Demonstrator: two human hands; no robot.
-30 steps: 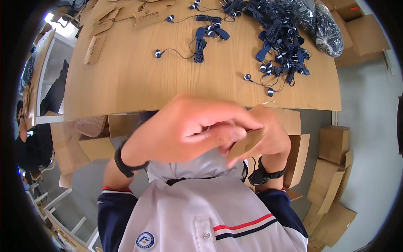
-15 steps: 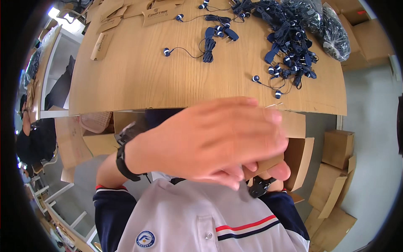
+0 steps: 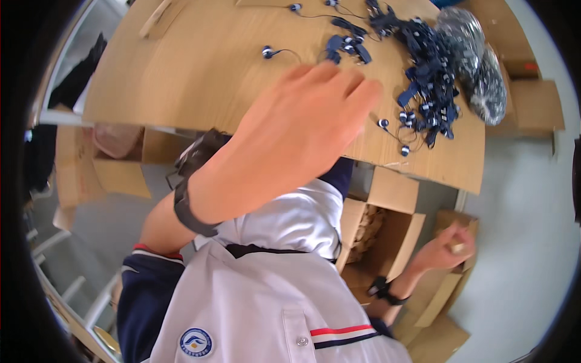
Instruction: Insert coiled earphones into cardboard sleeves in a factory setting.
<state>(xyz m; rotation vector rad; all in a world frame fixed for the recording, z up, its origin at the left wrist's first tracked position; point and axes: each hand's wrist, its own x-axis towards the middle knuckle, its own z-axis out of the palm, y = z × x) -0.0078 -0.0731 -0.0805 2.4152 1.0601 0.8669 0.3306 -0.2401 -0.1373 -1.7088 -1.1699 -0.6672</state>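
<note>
My left hand (image 3: pixel 302 118) is over the table's front part, back upward, with its fingers bent down and their tips hidden. It covers part of a thin cord that runs from a dark blue and white earbud (image 3: pixel 267 52). Beside its fingertips lie dark blue plugs with earbuds (image 3: pixel 348 47). Far to the right and low, off the table, my right hand (image 3: pixel 446 247) is closed round a small tan cardboard piece (image 3: pixel 458 247), blurred and mostly hidden. A big heap of dark blue earphones (image 3: pixel 426 78) covers the right side of the table.
Clear plastic bags of dark items (image 3: pixel 487 85) lie at the table's right edge. An open carton (image 3: pixel 410 242) below the table contains folded brown cardboard pieces (image 3: pixel 370 233). More cartons (image 3: pixel 532 103) stand to the right. A flat cardboard piece (image 3: pixel 162 18) lies on the far left.
My hands were together in front of me round a piece of brown cardboard. They have parted: the left went forward over the table, the right out to the right. The view has turned.
</note>
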